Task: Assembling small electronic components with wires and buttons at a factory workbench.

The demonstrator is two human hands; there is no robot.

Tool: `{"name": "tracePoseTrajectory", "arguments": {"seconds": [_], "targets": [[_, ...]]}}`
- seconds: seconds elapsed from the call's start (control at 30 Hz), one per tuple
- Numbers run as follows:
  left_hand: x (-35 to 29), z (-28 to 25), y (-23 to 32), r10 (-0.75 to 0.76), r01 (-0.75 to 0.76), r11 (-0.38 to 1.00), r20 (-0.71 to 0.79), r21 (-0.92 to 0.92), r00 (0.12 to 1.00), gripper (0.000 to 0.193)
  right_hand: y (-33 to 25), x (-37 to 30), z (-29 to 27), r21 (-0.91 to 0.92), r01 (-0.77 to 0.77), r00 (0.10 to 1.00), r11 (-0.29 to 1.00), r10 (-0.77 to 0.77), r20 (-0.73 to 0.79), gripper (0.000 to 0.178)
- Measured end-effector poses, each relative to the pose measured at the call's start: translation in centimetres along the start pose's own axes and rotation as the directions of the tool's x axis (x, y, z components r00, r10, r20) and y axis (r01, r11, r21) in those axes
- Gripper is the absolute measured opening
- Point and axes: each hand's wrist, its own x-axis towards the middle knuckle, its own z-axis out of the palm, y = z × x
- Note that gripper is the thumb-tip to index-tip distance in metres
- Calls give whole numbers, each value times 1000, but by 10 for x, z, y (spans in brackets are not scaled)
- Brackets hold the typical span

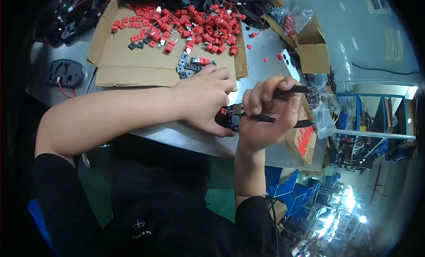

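Note:
My right hand point(270, 113) grips a pair of pliers by its two black handles point(305, 123), which are spread apart. The metal head of the pliers points left, to a small black plastic part point(230, 119) with a bit of red on it. My left hand point(206, 97) is closed around that part near the table's front edge, thumb on the near side. Its fingers hide much of the part. Just beyond my left hand, small dark grey square pieces point(188, 67) lie on a flattened cardboard tray point(128, 75).
Red plastic pieces point(212, 29) with metal prongs are heaped on the tray. A black housing with wires point(66, 74) lies at the left. To the right are a phone point(290, 64), a cardboard box point(313, 53), a plastic bag point(325, 119) and a small box of red pieces point(304, 142).

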Motion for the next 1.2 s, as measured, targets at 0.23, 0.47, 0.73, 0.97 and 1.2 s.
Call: {"name": "tracePoseTrajectory", "arguments": {"seconds": [0.23, 0.47, 0.73, 0.97, 1.2], "targets": [[-1, 0, 3, -60, 58, 998, 82, 19, 995, 69, 10, -6, -2, -128, 61, 997, 990, -54, 61, 34], [-1, 1, 6, -86, 88, 996, 68, -24, 994, 47, 11, -11, 2, -192, 51, 995, 980, -34, 92, 29], [-3, 2, 6, -106, 107, 994, 43, -13, 993, 54, 9, -16, 13, -217, -7, 1000, 976, 5, -11, 20], [-2, 4, 6, -81, 83, 996, 72, -23, 994, 55, 6, -21, -11, -1, -61, 989, 998, 61, 138, 36], [-1, 4, 0, 15, -11, 998, 61, -61, 998, 57, 8, -1, -42, 122, -236, 921, 964, 182, 346, 48]]}}
